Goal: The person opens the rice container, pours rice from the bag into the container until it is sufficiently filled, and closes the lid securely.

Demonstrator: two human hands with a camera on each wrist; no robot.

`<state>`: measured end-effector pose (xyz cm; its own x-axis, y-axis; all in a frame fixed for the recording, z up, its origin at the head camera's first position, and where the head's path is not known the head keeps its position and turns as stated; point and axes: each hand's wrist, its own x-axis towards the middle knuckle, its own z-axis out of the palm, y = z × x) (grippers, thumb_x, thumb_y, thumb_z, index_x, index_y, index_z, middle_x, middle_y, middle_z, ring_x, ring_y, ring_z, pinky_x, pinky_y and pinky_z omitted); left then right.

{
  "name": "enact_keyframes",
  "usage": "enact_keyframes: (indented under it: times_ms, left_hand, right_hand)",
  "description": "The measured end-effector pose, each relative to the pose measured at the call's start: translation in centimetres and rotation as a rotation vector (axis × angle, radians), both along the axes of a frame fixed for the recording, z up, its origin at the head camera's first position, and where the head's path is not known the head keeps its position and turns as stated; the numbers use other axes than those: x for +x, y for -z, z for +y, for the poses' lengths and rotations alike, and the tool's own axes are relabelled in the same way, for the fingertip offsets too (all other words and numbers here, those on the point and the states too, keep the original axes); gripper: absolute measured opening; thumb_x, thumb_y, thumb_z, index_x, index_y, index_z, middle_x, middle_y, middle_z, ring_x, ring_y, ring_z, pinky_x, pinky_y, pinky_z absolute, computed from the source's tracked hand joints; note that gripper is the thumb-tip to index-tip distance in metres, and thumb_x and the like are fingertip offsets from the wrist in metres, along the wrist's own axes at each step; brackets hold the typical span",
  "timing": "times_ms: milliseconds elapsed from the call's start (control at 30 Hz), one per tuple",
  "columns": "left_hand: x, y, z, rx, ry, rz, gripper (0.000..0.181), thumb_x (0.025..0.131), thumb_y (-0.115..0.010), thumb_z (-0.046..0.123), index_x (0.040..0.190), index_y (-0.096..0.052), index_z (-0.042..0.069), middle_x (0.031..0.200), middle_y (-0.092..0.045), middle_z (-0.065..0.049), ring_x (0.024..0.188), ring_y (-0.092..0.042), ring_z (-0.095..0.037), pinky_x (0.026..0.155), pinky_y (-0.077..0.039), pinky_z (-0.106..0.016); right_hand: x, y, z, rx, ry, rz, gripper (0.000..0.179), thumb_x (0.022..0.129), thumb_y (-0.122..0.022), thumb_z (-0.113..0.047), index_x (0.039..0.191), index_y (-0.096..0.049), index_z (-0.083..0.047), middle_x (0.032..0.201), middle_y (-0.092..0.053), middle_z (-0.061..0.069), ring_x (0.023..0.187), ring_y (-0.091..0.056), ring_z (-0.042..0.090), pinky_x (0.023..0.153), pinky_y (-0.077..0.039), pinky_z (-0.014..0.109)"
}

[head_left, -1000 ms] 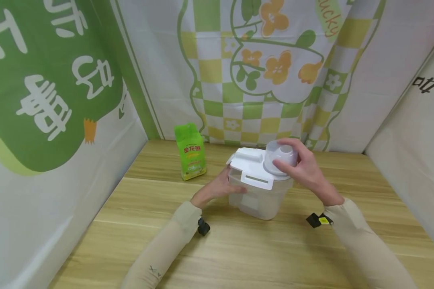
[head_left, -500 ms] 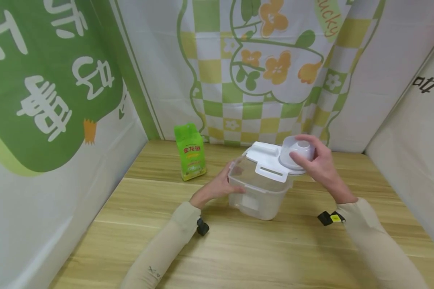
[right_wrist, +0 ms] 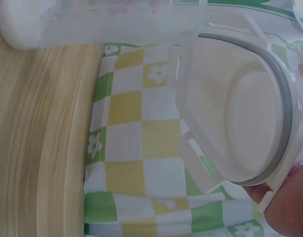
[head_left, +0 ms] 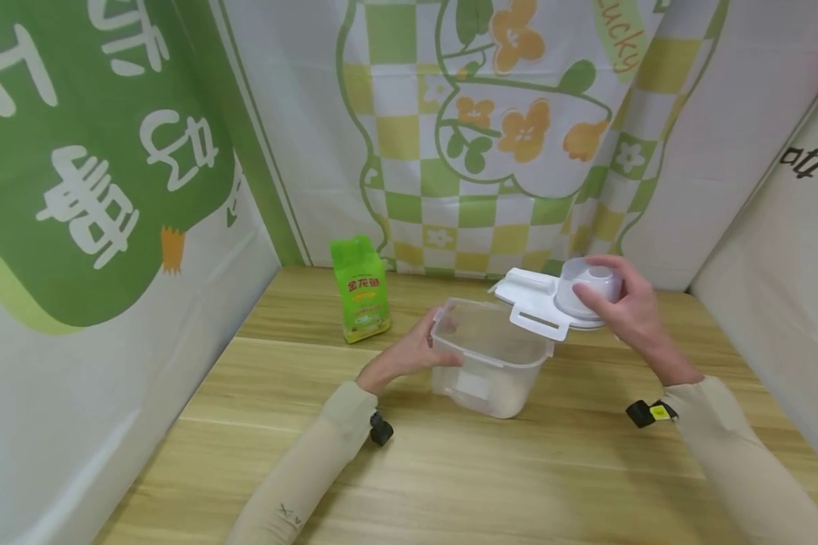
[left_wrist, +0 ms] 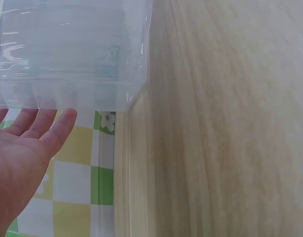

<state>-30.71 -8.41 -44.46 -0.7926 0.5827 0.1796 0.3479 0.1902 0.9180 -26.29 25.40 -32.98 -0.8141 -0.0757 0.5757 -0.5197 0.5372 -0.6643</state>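
Note:
A clear plastic storage container (head_left: 480, 341) stands upright on the table, its top uncovered. My left hand (head_left: 409, 354) grips its left end, the thumb on the front wall; in the left wrist view the fingers (left_wrist: 60, 131) lie against the container wall (left_wrist: 72, 59). My right hand (head_left: 634, 314) holds the clear cup (head_left: 589, 291) that sits on the white lid (head_left: 528, 291). The lid is in the air above the container's right rear, its underside (right_wrist: 210, 94) with a grey seal showing in the right wrist view. A pale patch shows low in the container; its nature is unclear.
A green packet (head_left: 361, 291) with red lettering stands upright at the back left of the wooden table (head_left: 450, 484). Behind it hangs a patterned cloth (head_left: 477, 212). More cloth walls (head_left: 763, 219) enclose both sides.
The lid has come off the container. My right hand has carried it by the cup to the right. My left hand and the container have stayed in place.

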Motion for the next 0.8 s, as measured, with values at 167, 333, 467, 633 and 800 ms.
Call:
enact_keyframes:
  times_ms: [167, 333, 467, 633, 800]
  left_hand:
    - [0.0, 0.2, 0.0, -0.008, -0.002, 0.0, 0.103, 0.079, -0.083, 0.027, 0.156, -0.015, 0.019, 0.143, -0.041, -0.023, 0.126, -0.05, -0.038, 0.101, -0.049, -0.047]
    - [-0.2, 0.3, 0.0, 0.005, 0.007, 0.009, 0.099, 0.081, -0.081, 0.021, 0.155, -0.016, 0.017, 0.143, -0.041, -0.026, 0.127, -0.049, -0.042, 0.101, -0.049, -0.05]
    - [-0.2, 0.3, -0.1, 0.009, 0.015, 0.019, 0.101, 0.08, -0.082, 0.029, 0.156, -0.016, 0.017, 0.143, -0.041, -0.025, 0.128, -0.048, -0.041, 0.102, -0.048, -0.051]
    - [-0.1, 0.3, -0.2, 0.009, 0.018, 0.013, 0.108, 0.076, -0.082, 0.045, 0.156, -0.015, 0.019, 0.142, -0.04, -0.024, 0.127, -0.049, -0.04, 0.101, -0.049, -0.049]
    - [-0.1, 0.3, -0.2, 0.018, 0.022, 0.011, 0.11, 0.075, -0.083, 0.047, 0.156, -0.015, 0.018, 0.142, -0.041, -0.024, 0.127, -0.048, -0.04, 0.101, -0.049, -0.049]
  right_hand:
    - [-0.1, 0.0, 0.8, 0.0, 0.022, -0.001, 0.043, 0.085, -0.071, -0.003, 0.124, -0.057, 0.004, 0.102, -0.055, 0.0, 0.073, -0.053, -0.003, 0.057, -0.046, 0.011]
    - [0.3, -0.7, 1.0, -0.021, 0.023, -0.003, 0.041, 0.086, -0.069, -0.004, 0.122, -0.055, 0.008, 0.095, -0.054, -0.01, 0.07, -0.053, -0.004, 0.056, -0.046, 0.011]
    - [-0.8, 0.3, 2.3, -0.025, 0.046, -0.029, 0.041, 0.087, -0.069, -0.007, 0.124, -0.055, 0.006, 0.093, -0.054, -0.015, 0.07, -0.053, -0.003, 0.056, -0.046, 0.012]
    - [-2.3, 1.8, 3.9, -0.002, 0.09, -0.062, 0.044, 0.088, -0.072, -0.015, 0.126, -0.057, -0.001, 0.099, -0.055, -0.007, 0.073, -0.054, -0.001, 0.057, -0.047, 0.013]
    - [-2.6, 2.4, 4.6, 0.029, 0.106, -0.076, 0.042, 0.087, -0.073, -0.018, 0.125, -0.059, -0.003, 0.109, -0.057, 0.006, 0.076, -0.053, -0.001, 0.058, -0.047, 0.014]
